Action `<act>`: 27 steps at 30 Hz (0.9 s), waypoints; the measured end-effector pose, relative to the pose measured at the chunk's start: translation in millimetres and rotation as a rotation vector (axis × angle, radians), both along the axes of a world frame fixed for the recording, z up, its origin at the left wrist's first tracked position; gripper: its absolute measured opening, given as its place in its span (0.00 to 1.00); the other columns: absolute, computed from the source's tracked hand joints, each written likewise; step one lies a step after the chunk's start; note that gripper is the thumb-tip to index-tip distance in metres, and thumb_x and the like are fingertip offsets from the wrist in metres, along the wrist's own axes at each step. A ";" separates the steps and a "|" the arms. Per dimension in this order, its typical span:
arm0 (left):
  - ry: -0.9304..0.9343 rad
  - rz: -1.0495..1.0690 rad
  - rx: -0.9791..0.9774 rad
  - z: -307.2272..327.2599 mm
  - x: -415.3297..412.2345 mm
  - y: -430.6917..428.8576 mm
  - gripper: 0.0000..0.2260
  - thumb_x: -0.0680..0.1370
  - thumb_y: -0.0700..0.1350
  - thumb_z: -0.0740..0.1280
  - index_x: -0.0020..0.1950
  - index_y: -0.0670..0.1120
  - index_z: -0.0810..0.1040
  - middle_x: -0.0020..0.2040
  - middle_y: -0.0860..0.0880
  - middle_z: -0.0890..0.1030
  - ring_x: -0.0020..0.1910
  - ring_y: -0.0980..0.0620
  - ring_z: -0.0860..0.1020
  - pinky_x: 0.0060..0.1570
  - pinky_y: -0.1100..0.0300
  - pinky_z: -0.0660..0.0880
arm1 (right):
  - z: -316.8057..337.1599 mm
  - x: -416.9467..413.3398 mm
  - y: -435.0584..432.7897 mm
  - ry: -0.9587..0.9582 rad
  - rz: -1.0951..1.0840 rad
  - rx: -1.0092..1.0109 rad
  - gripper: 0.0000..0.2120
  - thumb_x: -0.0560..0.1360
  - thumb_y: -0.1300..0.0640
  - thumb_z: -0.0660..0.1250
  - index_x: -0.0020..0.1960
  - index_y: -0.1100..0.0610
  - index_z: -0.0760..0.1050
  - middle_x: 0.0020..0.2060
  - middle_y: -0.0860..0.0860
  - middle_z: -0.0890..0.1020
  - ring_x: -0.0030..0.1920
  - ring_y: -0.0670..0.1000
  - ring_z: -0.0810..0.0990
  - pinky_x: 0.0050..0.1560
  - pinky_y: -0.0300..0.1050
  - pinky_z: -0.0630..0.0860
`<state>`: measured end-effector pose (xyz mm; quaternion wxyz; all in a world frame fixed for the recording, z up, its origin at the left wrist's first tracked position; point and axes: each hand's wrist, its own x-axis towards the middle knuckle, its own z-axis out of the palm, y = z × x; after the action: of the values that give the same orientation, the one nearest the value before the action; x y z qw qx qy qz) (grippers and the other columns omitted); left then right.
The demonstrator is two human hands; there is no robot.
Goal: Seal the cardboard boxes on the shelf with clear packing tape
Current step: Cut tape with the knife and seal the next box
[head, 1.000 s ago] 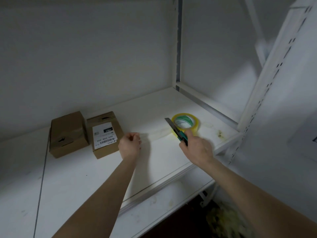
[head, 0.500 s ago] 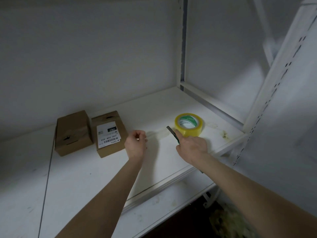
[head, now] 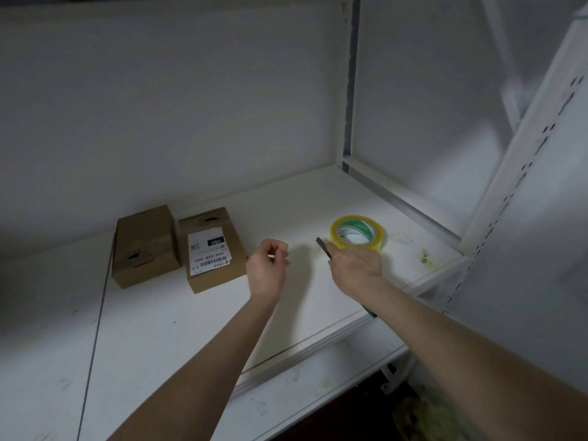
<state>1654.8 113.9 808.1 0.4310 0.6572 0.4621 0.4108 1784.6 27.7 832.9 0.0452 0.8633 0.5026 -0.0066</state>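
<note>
Now the plain box (head: pixel 144 246) and the labelled box (head: pixel 213 249) lie side by side toward the back left of the shelf (head: pixel 191 329), just as they lay a second ago; nothing has touched them. Whether their seams already carry tape is too hard to tell in this light. The tape roll (head: pixel 358 233) also lies flat in its old spot, to the right of the boxes and well apart from them.

What has changed is the right hand (head: pixel 356 265). A second ago it held the knife (head: pixel 323 248) up, with blade and green handle in full view; it has since sunk low against the near side of the roll, so that only the blade tip shows past the knuckles and the handle end peeks out under the wrist. Its grip is wrapped tight around the knife. The left hand (head: pixel 267 265) has kept its place between the labelled box and the roll, its grip narrow, thumb and forefinger pinched together. A clear strip may run from there to the roll, but I cannot tell.

That likely means a length of tape is being cut free, and laying it on a box is not yet begun.
</note>
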 end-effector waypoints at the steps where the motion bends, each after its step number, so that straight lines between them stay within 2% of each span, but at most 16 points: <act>1: 0.003 0.003 0.000 0.9 -0.2 0.9 0.12 0.78 0.37 0.62 0.38 0.52 0.75 0.38 0.51 0.79 0.34 0.59 0.80 0.34 0.56 0.76 | 2.2 2.8 2.0 0.002 0.001 0.005 0.26 0.82 0.56 0.55 0.78 0.50 0.52 0.59 0.52 0.80 0.57 0.55 0.79 0.42 0.43 0.67; 6: 0.027 -0.018 0.016 3.8 -1.6 1.9 0.12 0.78 0.37 0.62 0.38 0.52 0.74 0.39 0.55 0.79 0.34 0.59 0.80 0.35 0.55 0.76 | 11.6 14.5 17.3 0.115 0.013 -0.043 0.35 0.79 0.52 0.57 0.79 0.49 0.42 0.61 0.54 0.78 0.56 0.58 0.78 0.44 0.45 0.70; 8: 0.030 -0.019 0.020 4.9 -1.9 2.7 0.12 0.78 0.38 0.62 0.38 0.52 0.74 0.38 0.55 0.79 0.34 0.59 0.80 0.36 0.55 0.76 | 14.4 17.8 21.9 0.131 0.007 -0.080 0.34 0.78 0.50 0.58 0.79 0.50 0.45 0.61 0.54 0.77 0.56 0.58 0.78 0.44 0.46 0.70; 11: 0.028 -0.015 0.016 6.5 -1.8 4.8 0.12 0.77 0.37 0.62 0.38 0.52 0.74 0.38 0.55 0.79 0.35 0.58 0.80 0.36 0.56 0.76 | 13.3 20.5 25.1 0.126 0.015 -0.100 0.22 0.78 0.51 0.59 0.70 0.52 0.62 0.59 0.53 0.78 0.53 0.58 0.78 0.43 0.46 0.71; 12: 0.027 -0.014 0.014 6.7 -2.0 5.7 0.12 0.78 0.37 0.62 0.38 0.52 0.74 0.38 0.55 0.79 0.34 0.58 0.80 0.36 0.57 0.75 | 13.1 21.2 25.4 0.126 0.009 -0.098 0.19 0.78 0.51 0.59 0.68 0.53 0.64 0.57 0.53 0.78 0.52 0.58 0.78 0.42 0.45 0.71; 18: 0.024 0.001 0.021 7.1 1.4 11.9 0.12 0.77 0.37 0.62 0.38 0.52 0.74 0.37 0.55 0.79 0.33 0.61 0.80 0.36 0.56 0.76 | 11.5 31.1 25.0 0.105 0.007 0.045 0.19 0.79 0.54 0.59 0.69 0.51 0.66 0.56 0.52 0.79 0.55 0.57 0.79 0.44 0.45 0.71; 22: 0.023 -0.022 0.018 7.3 9.5 11.0 0.11 0.77 0.37 0.63 0.38 0.51 0.75 0.38 0.55 0.79 0.31 0.65 0.79 0.34 0.58 0.75 | 7.0 41.9 23.8 0.084 -0.020 0.102 0.21 0.78 0.57 0.58 0.70 0.49 0.64 0.55 0.54 0.81 0.53 0.59 0.80 0.42 0.44 0.71; 27: 0.027 -0.015 -0.001 5.9 21.5 7.3 0.13 0.77 0.36 0.62 0.37 0.52 0.74 0.38 0.54 0.79 0.32 0.62 0.79 0.34 0.56 0.75 | 0.2 54.8 22.4 0.078 -0.043 0.114 0.21 0.80 0.59 0.56 0.71 0.48 0.61 0.53 0.56 0.81 0.53 0.59 0.80 0.41 0.44 0.69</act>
<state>1676.4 121.2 814.0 0.4283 0.6660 0.4630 0.3983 1839.4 50.1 833.1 -0.0237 0.8742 0.4848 -0.0124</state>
